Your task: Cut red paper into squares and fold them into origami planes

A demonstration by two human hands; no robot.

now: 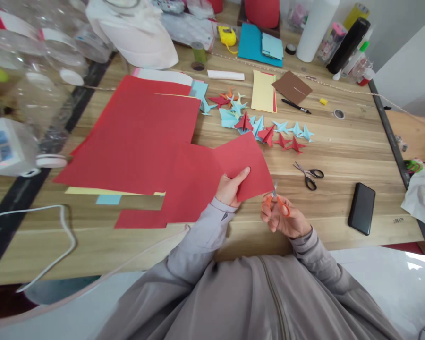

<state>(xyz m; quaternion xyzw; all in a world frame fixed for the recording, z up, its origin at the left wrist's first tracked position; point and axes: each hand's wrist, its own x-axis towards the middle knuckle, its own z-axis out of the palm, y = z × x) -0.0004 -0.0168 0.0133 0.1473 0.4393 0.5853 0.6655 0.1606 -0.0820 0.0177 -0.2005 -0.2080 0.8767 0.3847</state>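
- Wooden tabletop, spanning the scene.
- Red paper stack, on the left.
- Red sheet, right of the stack.
- Right hand, fingers curled around the handles of orange scissors, blades at the sheet's near right corner.
- Left hand, pinching the sheet, thumb on top.

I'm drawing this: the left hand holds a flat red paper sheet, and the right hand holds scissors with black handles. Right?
Not quite: the head view shows the right hand holding orange-handled metal scissors, not black-handled ones. The rest is right.
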